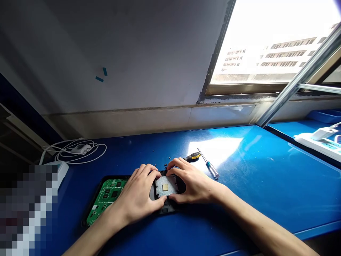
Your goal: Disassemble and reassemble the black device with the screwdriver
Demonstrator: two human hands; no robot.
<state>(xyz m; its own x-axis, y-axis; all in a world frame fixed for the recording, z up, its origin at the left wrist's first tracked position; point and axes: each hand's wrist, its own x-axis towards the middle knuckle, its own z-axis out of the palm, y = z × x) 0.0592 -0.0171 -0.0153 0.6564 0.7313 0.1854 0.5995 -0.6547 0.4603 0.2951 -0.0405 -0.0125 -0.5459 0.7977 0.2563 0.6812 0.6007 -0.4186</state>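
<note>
A silvery metal plate (172, 180) with a square yellowish pad (165, 187) in its middle lies in a black plastic casing (165, 210). My left hand (140, 193) grips the plate's left part, thumb at its near edge and fingertips at its far edge. Opposite it, my right hand (190, 181) curls round the right part in the same way. Whether the fingertips also press on the casing I cannot tell. A green circuit board (108, 192) shows in the casing's left end, partly covered by my left hand and forearm.
Beyond my right hand lie a black-and-yellow-handled tool (193, 157) and a screwdriver (211, 170) with a clear blue handle. Several small dark screws (165, 165) are scattered behind the casing. A coiled white cable (80, 149) rests at the left; a white power strip (319, 144) is at the right.
</note>
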